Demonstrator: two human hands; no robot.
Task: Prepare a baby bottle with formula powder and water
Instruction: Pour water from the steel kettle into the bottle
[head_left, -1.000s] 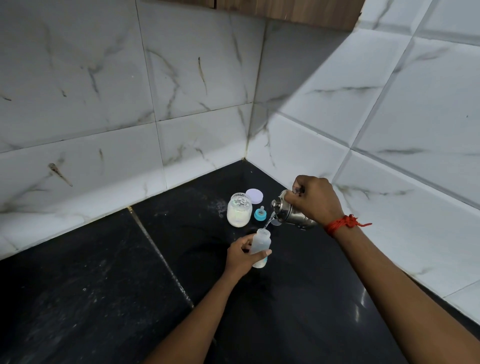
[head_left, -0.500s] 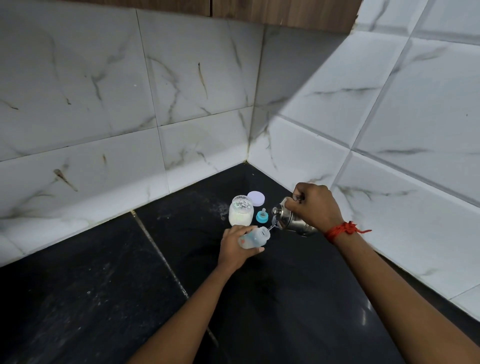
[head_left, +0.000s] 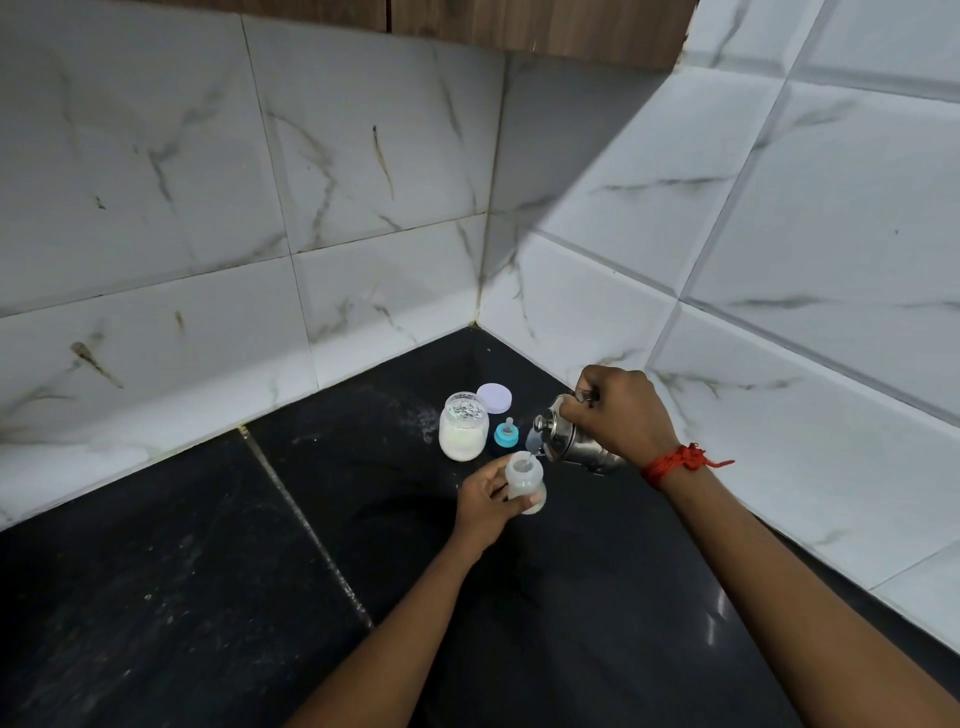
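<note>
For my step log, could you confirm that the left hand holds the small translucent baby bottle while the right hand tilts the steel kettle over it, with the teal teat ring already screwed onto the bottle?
Not quite: the head view shows the teal teat ring standing on the black counter beside the powder jar, not on the bottle. The rest holds: the left hand holds the small translucent baby bottle, and the right hand tilts the steel kettle over it.

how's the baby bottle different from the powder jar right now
The baby bottle is gripped by the left hand and takes water from the steel kettle tilted by the right hand; the powder jar stands free on the black counter. The bottle is slimmer with a narrow neck; the jar is squat and wide-mouthed. The jar holds white powder well up its sides; the bottle looks mostly clear. Both are translucent and uncapped.
</note>
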